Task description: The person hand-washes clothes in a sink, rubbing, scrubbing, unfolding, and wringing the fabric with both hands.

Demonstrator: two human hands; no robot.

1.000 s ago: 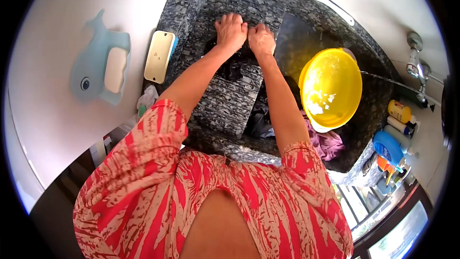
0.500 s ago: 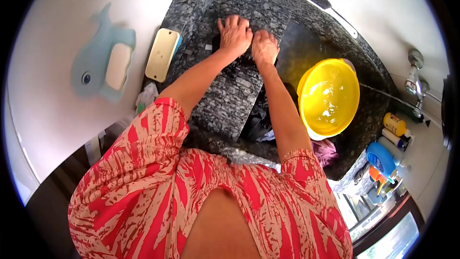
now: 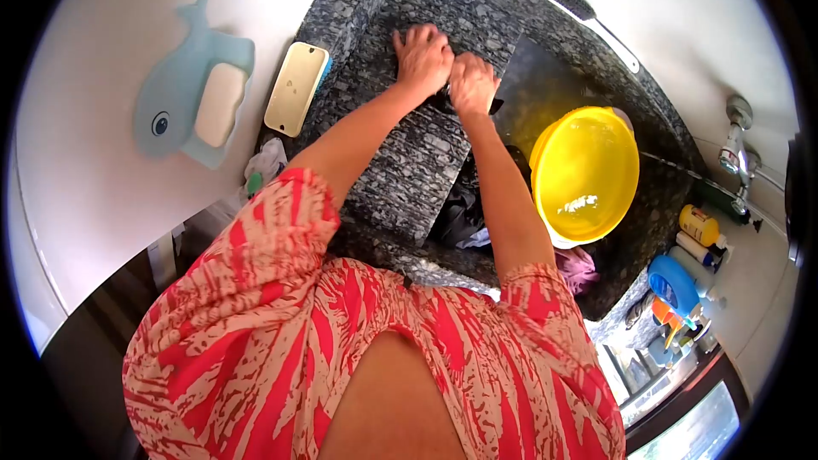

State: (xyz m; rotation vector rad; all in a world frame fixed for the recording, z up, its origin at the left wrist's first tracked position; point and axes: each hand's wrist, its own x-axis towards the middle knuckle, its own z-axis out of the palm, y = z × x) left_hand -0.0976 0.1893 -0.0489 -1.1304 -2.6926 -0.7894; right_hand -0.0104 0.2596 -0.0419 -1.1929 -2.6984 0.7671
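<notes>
My left hand [image 3: 423,60] presses on the speckled granite slab [image 3: 409,170], its fingers curled and partly hidden from me. Right beside it, my right hand [image 3: 473,85] is closed in a fist on a wet black cloth [image 3: 497,106], whose dark edge shows past the fingers. Most of this cloth lies hidden under both hands. To the right, a yellow basin [image 3: 588,172] full of water stands in the dark stone sink. More dark cloth [image 3: 460,215] lies low in the sink beside my right forearm.
A white-handled brush [image 3: 590,21] lies on the back ledge. Left stand a cream-backed brush [image 3: 296,89] and a whale-shaped soap dish [image 3: 175,111] with soap. A tap [image 3: 734,149] juts from the right wall, above bottles [image 3: 699,226]. Pink cloth [image 3: 578,271] lies below the basin.
Both hands have drawn closer together, and the black cloth now shows less beneath them. A white tag seen beside my left wrist is out of sight. The view has shifted slightly.
</notes>
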